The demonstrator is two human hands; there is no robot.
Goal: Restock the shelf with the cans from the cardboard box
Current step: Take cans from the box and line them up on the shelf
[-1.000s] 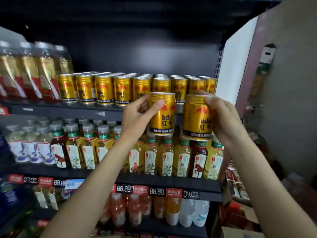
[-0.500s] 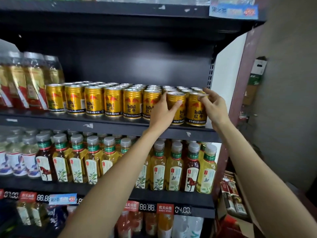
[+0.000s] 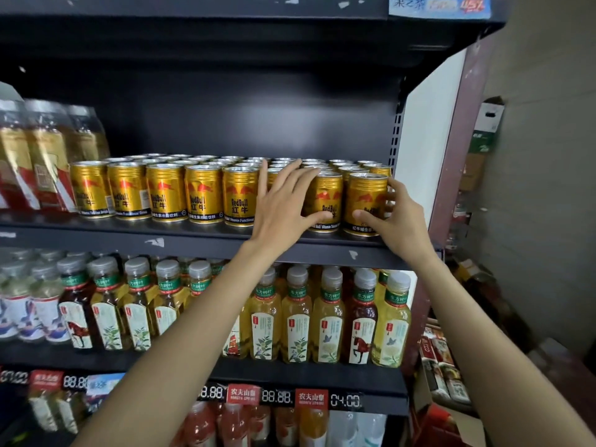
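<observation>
Several gold Red Bull cans (image 3: 203,196) stand in rows on the dark shelf (image 3: 193,245). Two more gold cans stand at the right end of the front row. My left hand (image 3: 283,204) is spread beside the left one (image 3: 327,201), fingers straight and apart, with only the thumb touching its front. My right hand (image 3: 398,221) wraps the rightmost can (image 3: 364,201), thumb on its front and fingers round its right side. Both cans rest upright on the shelf.
Tall bottles (image 3: 42,156) stand at the shelf's left end. Tea bottles (image 3: 327,321) fill the shelf below. A white side panel (image 3: 425,140) closes the shelf on the right. An open cardboard box (image 3: 464,421) sits low at the right.
Both hands carried a can each up from in front of the lower shelf and set them at the right end of the front row. My left hand's fingers have spread off its can.
</observation>
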